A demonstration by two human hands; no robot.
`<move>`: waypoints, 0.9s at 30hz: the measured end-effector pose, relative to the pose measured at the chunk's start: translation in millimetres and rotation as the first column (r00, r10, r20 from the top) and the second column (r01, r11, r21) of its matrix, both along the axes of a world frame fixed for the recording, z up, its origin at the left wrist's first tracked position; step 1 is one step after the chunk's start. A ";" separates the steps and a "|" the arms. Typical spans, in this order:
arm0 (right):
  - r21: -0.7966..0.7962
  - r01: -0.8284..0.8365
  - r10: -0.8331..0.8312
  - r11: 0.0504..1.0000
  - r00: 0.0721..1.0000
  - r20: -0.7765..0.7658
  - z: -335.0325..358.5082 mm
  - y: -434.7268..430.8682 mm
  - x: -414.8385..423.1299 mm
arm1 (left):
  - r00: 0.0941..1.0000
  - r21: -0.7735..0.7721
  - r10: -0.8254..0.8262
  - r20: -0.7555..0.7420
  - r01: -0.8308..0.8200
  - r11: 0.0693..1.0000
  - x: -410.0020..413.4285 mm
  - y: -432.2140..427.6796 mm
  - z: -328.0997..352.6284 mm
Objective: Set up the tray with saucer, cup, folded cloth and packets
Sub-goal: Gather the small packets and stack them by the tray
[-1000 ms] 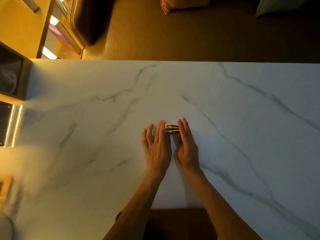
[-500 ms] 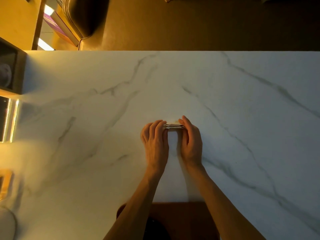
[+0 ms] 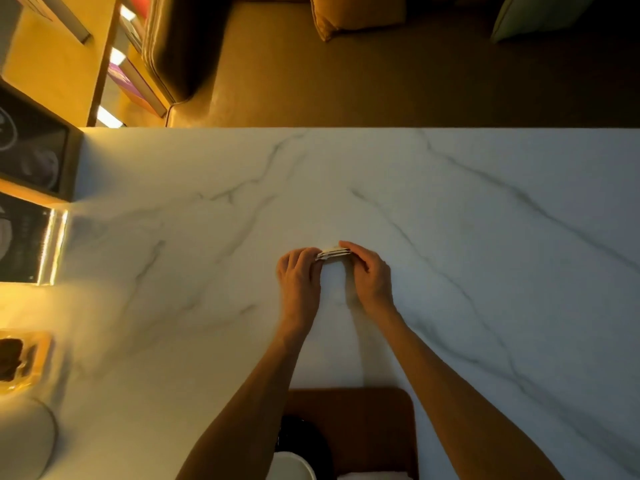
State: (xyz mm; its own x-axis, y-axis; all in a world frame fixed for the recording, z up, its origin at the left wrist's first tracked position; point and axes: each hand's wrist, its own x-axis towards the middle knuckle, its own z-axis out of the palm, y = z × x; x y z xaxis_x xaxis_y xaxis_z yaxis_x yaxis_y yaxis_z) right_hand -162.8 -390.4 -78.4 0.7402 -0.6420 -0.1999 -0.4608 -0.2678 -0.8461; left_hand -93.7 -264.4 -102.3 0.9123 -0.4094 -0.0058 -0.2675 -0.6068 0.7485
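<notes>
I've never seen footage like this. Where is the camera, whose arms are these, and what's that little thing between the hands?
No machine here: these are a person's two bare arms. The one picture comes from a camera worn on the head, looking down at a white marble table. The left hand and right hand pinch a small stack of packets between them, one hand at each end. At the near edge sits a brown tray, partly cut off, with a dark round thing on it.
</notes>
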 end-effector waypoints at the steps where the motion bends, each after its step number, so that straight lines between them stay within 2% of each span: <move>1: 0.052 -0.016 0.017 0.999 1.000 -0.018 7.3 -2.0 -1.1 | 0.999 0.004 -0.015 -0.052 0.015 1.000 1.9 2.3 7.7; 3: 0.134 -0.018 0.024 0.991 0.999 -0.042 23.5 -0.7 -7.4 | 0.974 -0.021 -0.018 -0.226 0.014 1.000 0.2 8.7 30.1; 5: 0.180 -0.004 0.011 0.984 0.999 -0.041 40.2 8.2 -22.8 | 0.900 -0.121 -0.057 -0.432 0.005 0.993 -12.0 20.2 55.5; 7: 0.239 -0.017 0.017 0.971 1.000 0.005 60.2 22.6 -46.5 | 0.837 -0.210 -0.110 -0.535 -0.007 0.978 -34.2 37.8 78.0; 10: 0.367 -0.037 0.015 0.929 0.998 0.062 90.8 48.5 -89.6 | 0.725 -0.303 -0.129 -0.676 -0.115 0.946 -70.2 70.0 112.1; 18: 0.480 -0.034 0.008 0.876 0.998 0.056 142.2 104.8 -196.8 | 0.641 -0.353 -0.223 -0.735 -0.081 0.932 -157.2 136.6 168.5; 27: 0.419 -0.012 -0.014 0.908 0.998 0.058 164.7 125.2 -253.3 | 0.660 -0.338 -0.213 -0.721 -0.065 0.939 -209.5 146.7 191.0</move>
State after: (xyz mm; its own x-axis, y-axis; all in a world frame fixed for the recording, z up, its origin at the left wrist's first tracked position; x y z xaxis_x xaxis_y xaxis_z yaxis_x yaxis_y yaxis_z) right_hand -416.1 -265.1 86.2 0.7580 -0.5098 -0.4069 -0.4071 0.1176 -0.9058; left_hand -303.3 -117.7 88.6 0.6239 -0.5808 -0.5229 0.4235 -0.3110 0.8508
